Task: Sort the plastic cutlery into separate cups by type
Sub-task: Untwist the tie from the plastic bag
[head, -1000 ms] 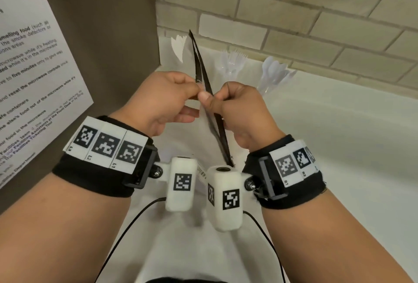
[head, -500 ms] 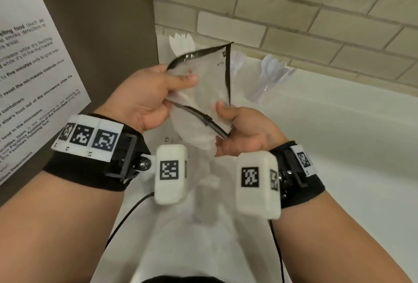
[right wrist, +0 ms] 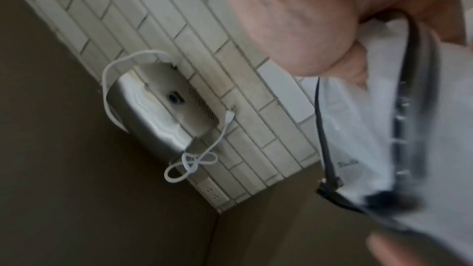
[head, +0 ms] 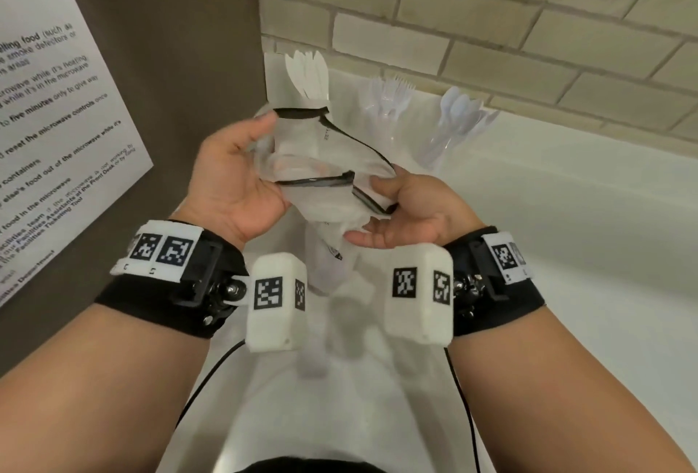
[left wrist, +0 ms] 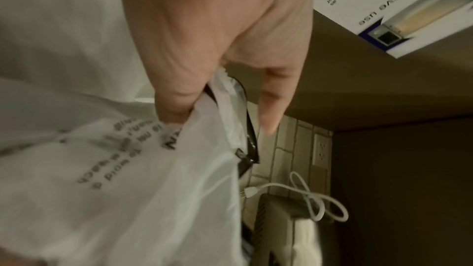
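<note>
A clear plastic zip bag (head: 321,166) with a black zipper strip hangs above the white counter (head: 566,246), its mouth spread wide. My left hand (head: 241,170) grips the bag's left side, thumb over the rim. My right hand (head: 400,204) pinches the right rim by the zipper. The left wrist view shows the left hand (left wrist: 204,48) curled on the printed bag (left wrist: 140,179). In the right wrist view the right hand (right wrist: 307,17) holds the bag (right wrist: 379,128). Against the back wall, three clear cups hold white knives (head: 308,74), forks (head: 393,94) and spoons (head: 462,110).
A brown panel with a printed notice (head: 56,113) stands close on the left. A brick wall (head: 491,19) runs behind the cups. The wrist views show a metal wall unit (right wrist: 158,112) with a looped white cable and a wall socket (right wrist: 212,191).
The bag was edge-on and pinched shut a second ago. Both hands have pulled its mouth apart and turned palms up, and the opening is wider now.
</note>
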Motion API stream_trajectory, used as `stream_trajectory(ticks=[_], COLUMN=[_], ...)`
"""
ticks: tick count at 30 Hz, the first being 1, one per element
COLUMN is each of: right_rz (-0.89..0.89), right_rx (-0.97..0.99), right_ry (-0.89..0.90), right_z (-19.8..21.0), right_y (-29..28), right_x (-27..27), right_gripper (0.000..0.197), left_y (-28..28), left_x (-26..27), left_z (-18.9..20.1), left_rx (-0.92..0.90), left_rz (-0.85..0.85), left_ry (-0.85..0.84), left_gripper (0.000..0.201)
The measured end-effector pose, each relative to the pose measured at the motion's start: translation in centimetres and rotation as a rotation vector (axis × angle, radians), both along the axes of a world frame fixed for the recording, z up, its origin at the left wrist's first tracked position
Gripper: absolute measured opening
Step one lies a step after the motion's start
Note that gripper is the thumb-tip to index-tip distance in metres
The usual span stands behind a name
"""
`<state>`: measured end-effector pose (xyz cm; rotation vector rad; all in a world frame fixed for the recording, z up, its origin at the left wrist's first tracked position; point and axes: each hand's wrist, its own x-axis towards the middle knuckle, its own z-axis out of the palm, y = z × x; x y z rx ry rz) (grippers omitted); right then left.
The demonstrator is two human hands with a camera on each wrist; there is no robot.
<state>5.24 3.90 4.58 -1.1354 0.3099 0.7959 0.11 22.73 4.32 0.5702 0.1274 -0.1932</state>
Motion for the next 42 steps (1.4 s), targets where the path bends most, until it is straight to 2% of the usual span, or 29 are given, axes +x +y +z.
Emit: stream_trajectory(ticks=[2, 4, 6, 8, 10, 11, 12, 14, 16, 18, 22, 25, 27, 29, 30, 31, 32, 34, 35, 37, 40, 42], right_rz=[-0.027, -0.001, 0.054, 0.133, 0.150, 0.133, 0.107, 0.098, 0.169, 0.275, 0.451, 0.531, 0.548, 0.541, 0.556, 0.572, 0.563, 0.501, 0.467, 0.461, 0.416, 0.332], right_rx=[0.068, 0.153, 0.216, 0.199, 0.097, 0.036, -0.029, -0.166, -0.293, -0.383, -0.486, -0.561, -0.581, -0.576, -0.647, -0.820, -1.071, -1.515, -1.598, -1.516, -1.148, -1.030], right_ry=[0.075, 0.068, 0.019, -0.140, -0.306, -0.351, -0.391, -0.496, -0.615, -0.726, -0.851, -0.884, -0.928, -1.014, -1.089, -1.159, -1.189, -1.108, -1.037, -0.941, -0.785, -0.757], right_z=[0.3, 0.9, 1.2, 0.7, -0.1, -0.3, -0.4, -0.3, -0.1, 0.2, 0.4, 0.5, 0.5, 0.7, 0.8, 0.8, 0.7, 0.4, 0.2, -0.1, -0.5, -0.8], right_y=[0.0, 0.3, 0.8, 1.0, 1.0, 1.0, 1.0, 1.0, 1.1, 1.3, 0.8, 0.2, 0.0, -0.1, -0.1, -0.1, -0.2, -0.2, -0.1, 0.1, 0.5, 0.4], right_x=[0.4, 0.3, -0.3, -0.5, -0.4, -0.2, 0.0, 0.2, 0.1, -0.3, -0.5, -0.3, -0.4, -0.6, -0.7, -0.9, -1.0, -0.9, -0.9, -0.6, -0.4, 0.0], right_gripper=[0.034, 0.036, 0.038, 0.043, 0.057, 0.065, 0.072, 0.079, 0.078, 0.074, 0.082, 0.080, 0.081, 0.076, 0.067, 0.056, 0.049, 0.041, 0.039, 0.035, 0.047, 0.054], left_y=[-1.1, -2.1, -2.5, -2.1, -1.5, -1.3, -1.3, -1.7, -2.1, -1.9, -1.4, -1.6, -1.9, -1.9, -1.7, -1.5, -1.4, -1.2, -1.3, -1.9, -3.1, -3.2], left_x=[-0.1, 0.2, 0.4, 0.4, 0.4, 0.4, 0.4, 0.0, -0.2, 0.2, 0.9, 1.2, 1.2, 1.4, 1.4, 1.5, 1.6, 1.6, 1.5, 1.1, 0.3, 0.0], left_z=[-0.7, -1.3, -1.7, -1.8, -1.8, -2.1, -2.4, -1.8, -0.8, -0.4, -0.9, -1.2, -1.6, -2.1, -2.1, -2.0, -2.0, -2.3, -2.2, -2.1, -1.8, -1.8], left_rx=[0.313, 0.499, 0.531, 0.487, 0.598, 0.769, 1.008, 1.485, 1.708, 1.784, 1.951, 2.101, 2.245, 2.457, 2.471, 2.404, 2.245, 1.722, 1.462, 1.123, 0.864, 0.703], left_rz=[0.004, 0.032, 0.073, 0.033, 0.008, 0.030, 0.112, 0.349, 0.411, 0.345, 0.195, 0.054, -0.038, -0.017, 0.027, 0.059, 0.090, 0.117, 0.138, 0.108, -0.011, -0.014], left_ry=[0.066, 0.182, 0.315, 0.421, 0.438, 0.388, 0.318, 0.032, -0.280, -0.345, -0.228, -0.187, -0.095, -0.018, 0.004, 0.010, 0.007, 0.060, 0.096, 0.135, 0.138, 0.160], left_gripper=[0.057, 0.043, 0.016, 0.014, 0.018, 0.031, 0.053, 0.089, 0.095, 0.079, 0.049, 0.027, 0.020, 0.021, 0.024, 0.024, 0.021, 0.015, 0.019, 0.024, 0.022, 0.023])
